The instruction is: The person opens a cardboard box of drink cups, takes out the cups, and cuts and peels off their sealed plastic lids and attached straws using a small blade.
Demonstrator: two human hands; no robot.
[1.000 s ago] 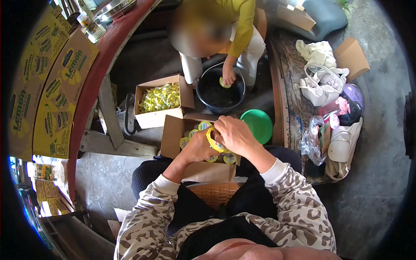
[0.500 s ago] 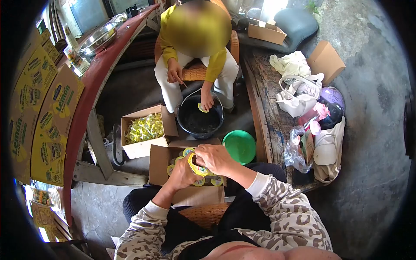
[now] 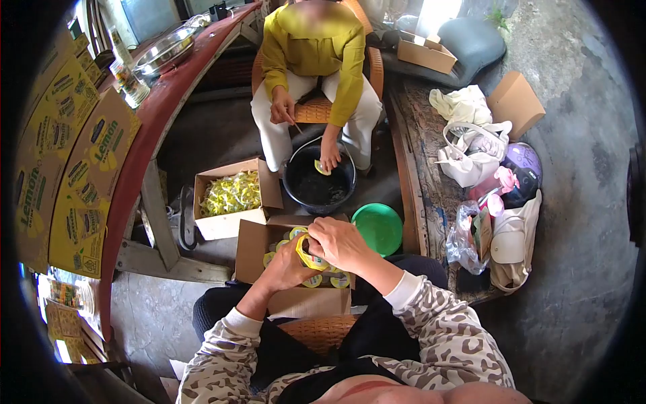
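Note:
My left hand (image 3: 285,268) is closed around a plastic drink cup (image 3: 307,256) with a yellow rim, tilted so its top faces to the right. Above it, my right hand (image 3: 338,241) has its fingers bent and pressed to the cup's edge; the fingertips are partly hidden. Both hands are over an open cardboard box (image 3: 250,253) in front of my lap. Inside lie several similar cups (image 3: 313,281) with yellow-green lids.
Opposite sits a person in a yellow top (image 3: 309,50), one hand holding a cup over a black bucket (image 3: 291,182), the other a thin stick. Nearby are a box of yellow wrapper strips (image 3: 229,192), a green basin (image 3: 378,229), lemon-drink cartons (image 3: 87,175) and a bench with bags (image 3: 471,158).
My right hand has shifted slightly on the cup's rim, while the left keeps its hold. The other person has leaned back, cup still over the bucket. The view has tilted a little.

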